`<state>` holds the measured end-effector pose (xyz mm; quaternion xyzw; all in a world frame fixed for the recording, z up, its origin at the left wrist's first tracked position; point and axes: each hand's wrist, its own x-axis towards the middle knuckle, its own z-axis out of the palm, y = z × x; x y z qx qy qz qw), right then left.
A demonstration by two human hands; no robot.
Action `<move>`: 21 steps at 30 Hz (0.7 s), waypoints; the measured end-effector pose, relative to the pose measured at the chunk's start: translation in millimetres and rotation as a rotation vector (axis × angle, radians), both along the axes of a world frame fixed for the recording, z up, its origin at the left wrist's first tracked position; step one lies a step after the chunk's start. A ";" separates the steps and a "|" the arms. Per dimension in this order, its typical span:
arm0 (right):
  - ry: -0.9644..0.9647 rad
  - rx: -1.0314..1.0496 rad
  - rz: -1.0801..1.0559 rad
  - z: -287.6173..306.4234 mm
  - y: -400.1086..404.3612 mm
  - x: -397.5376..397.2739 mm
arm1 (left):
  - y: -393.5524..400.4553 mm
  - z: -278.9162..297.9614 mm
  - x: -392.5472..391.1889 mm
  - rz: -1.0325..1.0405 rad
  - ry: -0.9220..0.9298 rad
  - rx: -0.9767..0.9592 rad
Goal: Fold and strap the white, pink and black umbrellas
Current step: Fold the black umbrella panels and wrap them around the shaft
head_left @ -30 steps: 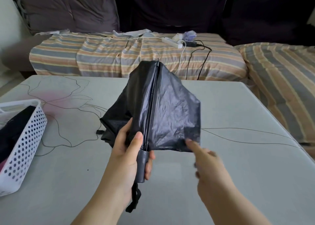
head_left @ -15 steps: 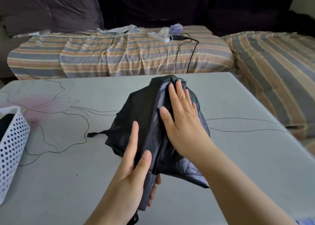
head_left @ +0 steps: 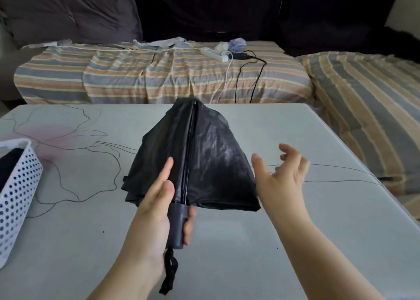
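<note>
Head view, left hand [head_left: 156, 211] gripping black umbrella [head_left: 204, 158], right hand [head_left: 281, 176] spread, white basket [head_left: 20, 186] holding something dark

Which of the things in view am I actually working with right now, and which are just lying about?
In the job:
black umbrella, handle gripped by left hand
right hand, open beside the canopy
wrist strap hanging loose
white basket

Lying about:
power strip and cables on striped sofa cover
table

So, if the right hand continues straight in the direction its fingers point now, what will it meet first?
The right hand is open, its fingers pointing up and away over the table, just beside the black umbrella and not touching it. The way looks free until the striped sofa cover, though depth is unclear.
</note>
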<state>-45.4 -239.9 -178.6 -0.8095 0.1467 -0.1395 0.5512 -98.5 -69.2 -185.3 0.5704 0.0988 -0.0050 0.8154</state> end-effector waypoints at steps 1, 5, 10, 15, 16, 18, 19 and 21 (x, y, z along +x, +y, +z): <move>0.147 0.097 -0.025 -3.2 -2.5 1.1 | 1.9 0.3 0.8 0.015 0.000 -0.006; 0.640 0.558 0.170 -10.4 -4.3 -0.6 | 6.4 1.9 3.3 0.045 -0.004 -0.025; 0.396 0.792 0.266 -9.9 8.5 -9.5 | 5.7 5.1 5.3 0.078 0.009 -0.001; -0.042 0.238 0.218 26.3 20.4 -26.3 | 0.2 0.1 9.1 0.093 0.097 0.058; -0.135 0.096 0.208 34.3 23.8 -29.2 | -2.3 0.1 8.2 0.054 0.103 0.038; -0.288 -0.086 0.233 47.0 31.4 -30.9 | -7.3 -0.2 4.4 -0.013 0.088 -0.017; -0.329 -0.131 0.263 51.3 35.5 -29.7 | -8.8 -2.0 1.6 -0.052 0.079 -0.008; -0.339 -0.218 0.353 58.1 45.8 -26.8 | -12.7 -7.6 -4.1 -0.146 0.066 0.081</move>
